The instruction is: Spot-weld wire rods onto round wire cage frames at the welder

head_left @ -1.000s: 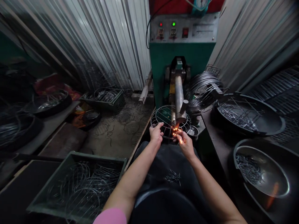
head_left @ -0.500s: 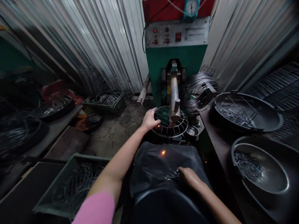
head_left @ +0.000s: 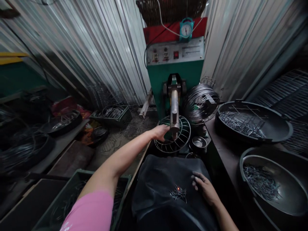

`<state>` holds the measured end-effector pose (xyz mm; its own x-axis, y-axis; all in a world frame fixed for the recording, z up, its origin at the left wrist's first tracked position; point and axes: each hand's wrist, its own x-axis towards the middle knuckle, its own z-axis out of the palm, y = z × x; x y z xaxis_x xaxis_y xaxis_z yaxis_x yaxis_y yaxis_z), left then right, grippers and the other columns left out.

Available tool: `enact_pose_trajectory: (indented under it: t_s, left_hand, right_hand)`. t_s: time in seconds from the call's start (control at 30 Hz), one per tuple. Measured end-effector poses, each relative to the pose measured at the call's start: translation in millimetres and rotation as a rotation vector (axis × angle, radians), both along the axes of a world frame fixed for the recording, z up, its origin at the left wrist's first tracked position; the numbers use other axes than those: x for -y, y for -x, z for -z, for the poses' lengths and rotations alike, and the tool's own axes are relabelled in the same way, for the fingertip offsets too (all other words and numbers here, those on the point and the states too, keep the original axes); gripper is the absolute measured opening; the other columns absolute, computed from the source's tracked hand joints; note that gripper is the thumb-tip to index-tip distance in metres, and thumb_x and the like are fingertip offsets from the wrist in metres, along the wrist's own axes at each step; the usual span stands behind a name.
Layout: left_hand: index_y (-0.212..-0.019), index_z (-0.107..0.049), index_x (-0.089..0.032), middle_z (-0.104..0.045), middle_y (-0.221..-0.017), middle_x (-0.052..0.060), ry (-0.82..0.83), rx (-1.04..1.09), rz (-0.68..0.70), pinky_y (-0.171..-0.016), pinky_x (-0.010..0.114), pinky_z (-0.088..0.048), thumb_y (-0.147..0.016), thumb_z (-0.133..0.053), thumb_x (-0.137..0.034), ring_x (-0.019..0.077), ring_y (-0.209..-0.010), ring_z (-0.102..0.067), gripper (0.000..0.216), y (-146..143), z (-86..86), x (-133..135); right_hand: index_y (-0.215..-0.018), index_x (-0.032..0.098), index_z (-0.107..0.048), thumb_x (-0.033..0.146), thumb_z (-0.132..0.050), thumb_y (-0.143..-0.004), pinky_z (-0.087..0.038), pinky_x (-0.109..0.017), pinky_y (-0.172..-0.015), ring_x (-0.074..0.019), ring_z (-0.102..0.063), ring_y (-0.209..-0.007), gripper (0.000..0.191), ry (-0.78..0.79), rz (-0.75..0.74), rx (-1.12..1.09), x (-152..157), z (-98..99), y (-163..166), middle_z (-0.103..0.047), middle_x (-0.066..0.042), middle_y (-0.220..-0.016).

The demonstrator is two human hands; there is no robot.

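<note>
A round wire frame (head_left: 182, 140) sits under the metal arm (head_left: 174, 110) of a green welding machine (head_left: 175, 75). My left hand (head_left: 160, 132) reaches out and grips the frame's left rim, fingers curled over the wire. My right hand (head_left: 204, 188) lies on the dark apron (head_left: 156, 183) over my lap, fingers stretched flat and holding nothing. Just left of it is a small heap of short wire pieces (head_left: 178, 193) with one glowing spark on it.
Two dark pans of wire pieces (head_left: 255, 123) (head_left: 267, 184) stand on the bench at right. A wire coil (head_left: 201, 99) hangs beside the machine, with a small metal bowl (head_left: 198, 142) below. A green crate (head_left: 79, 192) of wire rings is at lower left. Corrugated walls close both sides.
My right hand left the frame and dropped to the wire pieces on my lap. My left hand slid round the frame's rim. The sparks at the weld point have stopped.
</note>
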<state>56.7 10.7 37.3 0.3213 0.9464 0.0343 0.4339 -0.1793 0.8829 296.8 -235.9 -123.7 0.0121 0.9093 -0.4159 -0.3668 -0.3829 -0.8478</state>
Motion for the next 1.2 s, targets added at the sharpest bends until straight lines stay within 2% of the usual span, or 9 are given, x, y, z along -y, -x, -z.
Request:
enact_pose_trajectory:
  t_s: [0.13,0.23,0.43,0.6,0.77,0.9,1.0,1.1,1.2]
  left_hand:
    - [-0.071,-0.056,-0.023,-0.057,-0.073,0.001,-0.142,-0.085,0.189,-0.074,0.03,-0.045,-0.038,-0.077,-0.017,0.0221,-0.076,-0.057,0.04,-4.3,27.3,26.4]
    - [-0.079,-0.054,-0.022,-0.057,-0.08,0.002,-0.242,-0.14,0.15,-0.073,0.031,-0.043,-0.043,-0.076,-0.02,0.0214,-0.078,-0.055,0.042,-13.2,42.3,41.5]
    - [-0.083,-0.05,-0.023,-0.056,-0.088,0.005,-0.259,-0.328,-0.042,-0.079,0.035,-0.041,-0.049,-0.075,-0.023,0.0258,-0.089,-0.053,0.042,-2.8,36.0,55.4]
    - [-0.083,-0.047,-0.023,-0.053,-0.092,0.007,-0.25,-0.442,-0.009,-0.083,0.037,-0.04,-0.052,-0.072,-0.02,0.0268,-0.094,-0.051,0.04,6.9,42.3,56.0]
    - [-0.081,-0.043,-0.022,-0.05,-0.085,0.002,-0.255,-0.404,0.021,-0.078,0.033,-0.04,-0.051,-0.071,-0.021,0.0217,-0.086,-0.049,0.041,6.3,79.6,80.2]
    - [-0.082,-0.041,-0.02,-0.046,-0.079,-0.001,-0.176,-0.175,-0.021,-0.07,0.027,-0.041,-0.052,-0.072,-0.025,0.0147,-0.074,-0.046,0.043,3.2,119.7,107.8]
    - [-0.083,-0.041,-0.019,-0.046,-0.078,-0.003,-0.158,-0.048,-0.055,-0.07,0.025,-0.04,-0.054,-0.071,-0.024,0.0129,-0.073,-0.045,0.042,-2.4,137.7,114.3]
    - [-0.083,-0.043,-0.019,-0.048,-0.081,-0.002,-0.149,0.012,-0.001,-0.073,0.026,-0.04,-0.054,-0.071,-0.021,0.0129,-0.075,-0.046,0.04,-9.5,145.0,111.2]
    - [-0.086,-0.045,-0.019,-0.05,-0.085,-0.001,-0.146,0.075,0.001,-0.076,0.027,-0.041,-0.055,-0.071,-0.021,0.0136,-0.079,-0.048,0.041,-15.7,149.8,108.4]
  right_hand:
    - [-0.097,0.021,-0.065,0.034,-0.077,-0.064,-0.046,-0.021,-0.05,-0.0113,-0.058,-0.062,0.038,0.059,0.034,-0.164,-8.0,-1.6,1.7,-0.066,-0.005,-0.09]
    - [-0.097,0.02,-0.065,0.032,-0.077,-0.064,-0.047,-0.021,-0.051,-0.0112,-0.059,-0.063,0.037,0.073,0.005,-0.173,-11.2,-2.7,4.4,-0.066,-0.005,-0.089]
    - [-0.098,0.02,-0.064,0.032,-0.076,-0.066,-0.047,-0.02,-0.052,-0.0109,-0.059,-0.063,0.036,0.089,0.0,-0.161,-11.4,-2.1,2.9,-0.066,-0.005,-0.089]
    - [-0.099,0.021,-0.064,0.031,-0.077,-0.066,-0.045,-0.019,-0.051,-0.0099,-0.058,-0.063,0.037,0.106,0.006,-0.218,-13.6,-0.5,3.4,-0.066,-0.004,-0.087]
    - [-0.099,0.02,-0.064,0.031,-0.077,-0.066,-0.045,-0.021,-0.052,-0.0112,-0.059,-0.063,0.037,0.099,-0.012,-0.206,-13.5,1.8,7.7,-0.067,-0.005,-0.086]
    - [-0.098,0.021,-0.065,0.032,-0.078,-0.063,-0.045,-0.021,-0.052,-0.0117,-0.06,-0.063,0.039,0.118,0.008,-0.19,-16.0,-0.2,11.8,-0.067,-0.005,-0.086]
    - [-0.096,0.022,-0.066,0.036,-0.079,-0.061,-0.045,-0.021,-0.053,-0.011,-0.058,-0.063,0.04,0.088,0.078,-0.061,-30.4,-17.6,13.5,-0.066,-0.003,-0.085]
    - [-0.095,0.021,-0.066,0.044,-0.076,-0.062,-0.043,-0.021,-0.054,-0.0111,-0.056,-0.064,0.041,-0.044,0.159,0.097,-57.1,-49.1,14.1,-0.065,-0.003,-0.084]
    - [-0.095,0.019,-0.067,0.05,-0.072,-0.063,-0.04,-0.022,-0.053,-0.0125,-0.054,-0.064,0.045,-0.183,0.127,0.28,-83.9,-82.0,18.6,-0.063,-0.003,-0.077]
